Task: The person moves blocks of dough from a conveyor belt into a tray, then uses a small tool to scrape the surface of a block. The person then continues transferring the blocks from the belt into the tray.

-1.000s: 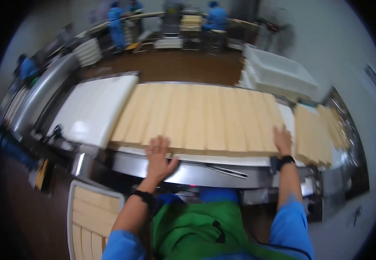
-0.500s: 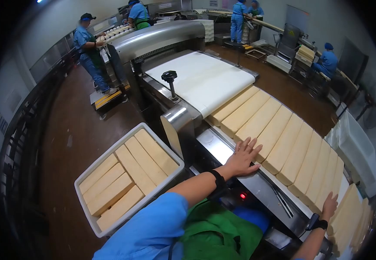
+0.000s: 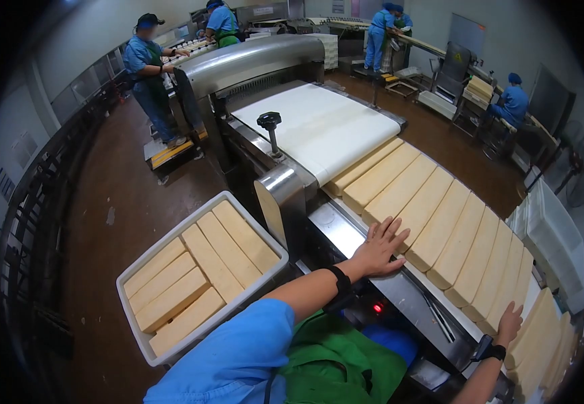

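A row of long, pale yellow blocks (image 3: 440, 232) lies side by side on the feed table, its far end against the white belt. My left hand (image 3: 381, 250) rests with spread fingers on the near ends of several blocks. At the other end of the row, my right hand (image 3: 508, 324) is held with fingers stretched out, against the last block's side. Behind that hand stand more pale blocks (image 3: 533, 330), separated from the row by a narrow gap. Neither hand is wrapped round a block.
A white conveyor belt (image 3: 319, 128) runs into a steel machine (image 3: 251, 64). At left stands a white crate (image 3: 145, 347) holding several blocks. A black knob (image 3: 269, 121) rises beside the belt. Metal tongs or a similar tool (image 3: 438, 316) lie on the steel ledge. Several co-workers stand or sit further back.
The view has tilted slightly, so the background sits a little lower. My right hand has shifted very slightly to the left along with the row's near end. My left hand stays on the blocks.
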A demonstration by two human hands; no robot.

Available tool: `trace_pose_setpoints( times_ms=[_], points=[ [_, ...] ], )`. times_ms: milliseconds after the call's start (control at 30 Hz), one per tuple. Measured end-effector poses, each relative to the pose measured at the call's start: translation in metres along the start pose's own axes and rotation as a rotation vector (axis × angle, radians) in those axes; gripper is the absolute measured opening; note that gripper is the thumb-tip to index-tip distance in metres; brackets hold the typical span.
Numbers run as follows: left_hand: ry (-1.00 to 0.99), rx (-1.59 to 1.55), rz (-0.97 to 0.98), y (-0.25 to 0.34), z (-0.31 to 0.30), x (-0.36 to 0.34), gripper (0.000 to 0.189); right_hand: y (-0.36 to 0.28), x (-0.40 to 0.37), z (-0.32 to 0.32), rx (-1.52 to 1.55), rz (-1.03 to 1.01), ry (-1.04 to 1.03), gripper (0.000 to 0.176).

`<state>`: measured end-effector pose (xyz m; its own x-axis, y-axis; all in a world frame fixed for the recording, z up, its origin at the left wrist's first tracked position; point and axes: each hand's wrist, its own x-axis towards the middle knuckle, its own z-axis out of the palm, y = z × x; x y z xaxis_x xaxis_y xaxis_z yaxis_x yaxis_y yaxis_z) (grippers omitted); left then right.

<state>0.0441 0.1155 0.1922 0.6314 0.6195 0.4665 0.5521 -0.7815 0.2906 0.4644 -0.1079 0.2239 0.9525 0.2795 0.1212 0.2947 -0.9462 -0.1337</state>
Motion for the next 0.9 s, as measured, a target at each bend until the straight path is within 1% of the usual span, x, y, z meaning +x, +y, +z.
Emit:
trace_pose_setpoints(
  times_ms=[400, 833, 900],
  points=[
    [-0.045, 0.032, -0.024, 0.002, 0.0, 0.0, 0.074, -0.009, -0.006, 0.0, 0.006, -0.002, 0.011, 0.064],
    [-0.036, 0.05, -0.029, 0.004, -0.001, 0.0, 0.073, -0.02, -0.014, -0.001, 0.014, -0.004, 0.03, 0.06],
    [0.002, 0.022, -0.005, 0.003, 0.001, 0.0, 0.072, -0.02, -0.012, 0.003, 0.011, -0.008, 0.036, 0.06]
  ],
)
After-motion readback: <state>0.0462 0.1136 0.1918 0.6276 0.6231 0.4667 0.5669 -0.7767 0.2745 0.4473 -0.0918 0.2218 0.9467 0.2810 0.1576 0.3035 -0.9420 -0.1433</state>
